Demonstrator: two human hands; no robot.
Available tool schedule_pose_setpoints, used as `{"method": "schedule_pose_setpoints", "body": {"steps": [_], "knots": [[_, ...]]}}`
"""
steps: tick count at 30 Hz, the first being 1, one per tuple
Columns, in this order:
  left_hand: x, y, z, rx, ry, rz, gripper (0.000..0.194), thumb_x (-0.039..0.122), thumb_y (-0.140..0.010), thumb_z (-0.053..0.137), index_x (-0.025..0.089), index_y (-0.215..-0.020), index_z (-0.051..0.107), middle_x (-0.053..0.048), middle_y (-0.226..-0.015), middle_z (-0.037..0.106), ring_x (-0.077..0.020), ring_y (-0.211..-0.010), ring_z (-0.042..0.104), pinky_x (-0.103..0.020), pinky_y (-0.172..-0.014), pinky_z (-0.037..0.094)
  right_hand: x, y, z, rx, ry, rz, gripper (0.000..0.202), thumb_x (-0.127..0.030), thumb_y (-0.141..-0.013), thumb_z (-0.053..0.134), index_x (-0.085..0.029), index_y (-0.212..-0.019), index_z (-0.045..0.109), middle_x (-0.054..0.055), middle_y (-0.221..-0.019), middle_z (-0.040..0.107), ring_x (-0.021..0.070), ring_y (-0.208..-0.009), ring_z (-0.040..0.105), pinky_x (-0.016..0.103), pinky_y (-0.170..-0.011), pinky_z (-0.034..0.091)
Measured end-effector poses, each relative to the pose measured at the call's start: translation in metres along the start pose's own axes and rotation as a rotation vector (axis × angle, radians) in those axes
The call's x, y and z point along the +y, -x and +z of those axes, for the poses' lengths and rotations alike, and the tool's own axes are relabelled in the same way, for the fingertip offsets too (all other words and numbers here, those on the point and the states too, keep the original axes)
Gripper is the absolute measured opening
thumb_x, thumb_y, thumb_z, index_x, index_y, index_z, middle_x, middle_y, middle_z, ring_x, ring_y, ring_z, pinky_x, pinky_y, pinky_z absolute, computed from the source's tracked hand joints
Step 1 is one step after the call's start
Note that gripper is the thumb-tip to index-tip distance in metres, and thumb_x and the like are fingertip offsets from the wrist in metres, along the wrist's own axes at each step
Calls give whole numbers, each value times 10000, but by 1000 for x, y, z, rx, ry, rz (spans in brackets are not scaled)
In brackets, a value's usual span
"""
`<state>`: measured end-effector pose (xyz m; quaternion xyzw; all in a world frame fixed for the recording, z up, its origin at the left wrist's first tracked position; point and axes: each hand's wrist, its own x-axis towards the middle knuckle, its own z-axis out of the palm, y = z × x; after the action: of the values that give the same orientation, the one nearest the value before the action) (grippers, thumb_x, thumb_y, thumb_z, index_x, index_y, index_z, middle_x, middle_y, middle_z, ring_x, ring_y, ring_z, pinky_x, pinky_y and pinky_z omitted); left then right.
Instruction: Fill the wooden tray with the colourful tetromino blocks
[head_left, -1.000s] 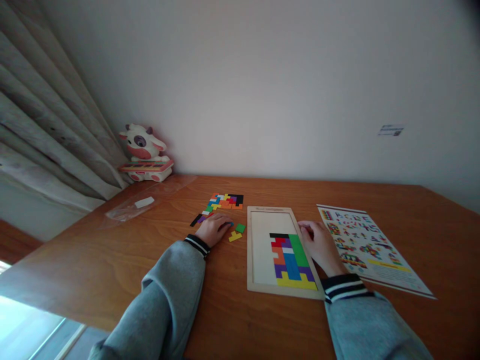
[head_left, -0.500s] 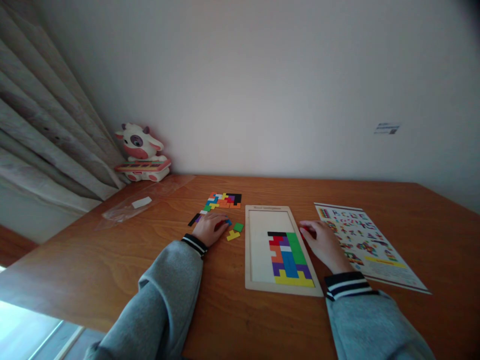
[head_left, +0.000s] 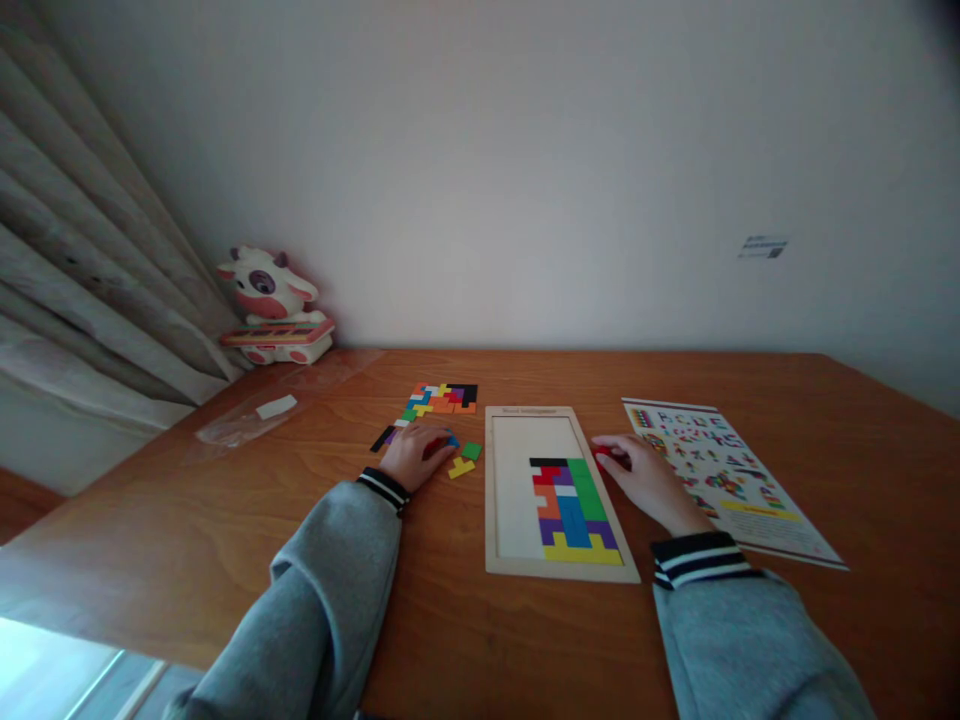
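Observation:
A wooden frame board lies on the table, its lower right part filled with coloured block pieces. Just right of the board's edge, my right hand pinches a red piece. Over the loose pieces to the left, my left hand has its fingers bent together by a blue piece, mostly covered by the fingers. Beside that hand lie a green square and a yellow piece. Behind it is a cluster of joined coloured pieces.
A printed pattern sheet lies at the right, partly under my right forearm. At the back left are a clear plastic bag with a white label and a cow toy near the curtain.
The view has shifted slightly, so most things appear a little further left. Both hands stay in nearly the same places beside the board, with the red piece still in my right hand.

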<state>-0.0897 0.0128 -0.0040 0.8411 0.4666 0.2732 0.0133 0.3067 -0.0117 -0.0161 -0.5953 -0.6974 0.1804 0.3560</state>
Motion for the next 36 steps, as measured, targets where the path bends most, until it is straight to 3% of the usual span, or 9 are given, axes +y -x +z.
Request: {"method": "schedule_pose_setpoints", "body": {"steps": [6,12,17,24,30,36], "knots": [[1,-1,-2,0,30,7,262,399,-917,601,194,-1054,689,-77,-1073,733,-238,-1000,672,-410,-933,521,1,1,-3,-25,-51,19,263,-249,-803,627,-208,-1054,697,96,-1078,715,231,-934,666,410,-865,542],[5,-3,-6,9,-25,24,318,355,-1012,414,196,-1041,688,-69,-1004,740,-213,-941,683,-368,-888,538,2,0,0,-4,-46,36,268,-229,-821,620,-200,-1079,688,104,-1088,719,232,-952,669,420,-883,534],[6,-2,-9,10,-62,33,330,359,-1019,390,202,-1032,679,-60,-973,734,-202,-918,682,-342,-875,541,-1,0,1,1,-20,12,242,-245,-837,608,-205,-1057,701,100,-1063,712,226,-939,664,412,-880,532],[8,0,-6,-39,-31,87,255,360,-971,506,200,-1084,670,-73,-1036,732,-230,-967,669,-391,-902,531,-3,-1,-4,-56,-34,-50,264,-238,-835,605,-211,-1083,690,90,-1088,689,221,-965,649,403,-903,523],[20,-1,2,-37,6,49,272,365,-916,594,191,-1118,649,-92,-1079,713,-246,-994,653,-413,-905,525,-1,-3,-6,-88,-42,-65,238,-265,-860,586,-221,-1066,698,85,-1088,697,223,-1003,656,396,-942,507],[22,-5,4,-62,52,89,284,353,-916,599,203,-1153,641,-91,-1176,688,-249,-1088,628,-435,-974,493,11,-9,-11,-206,-102,-68,305,-316,-823,640,-254,-1118,683,62,-1163,693,226,-1059,645,381,-942,514]]}}
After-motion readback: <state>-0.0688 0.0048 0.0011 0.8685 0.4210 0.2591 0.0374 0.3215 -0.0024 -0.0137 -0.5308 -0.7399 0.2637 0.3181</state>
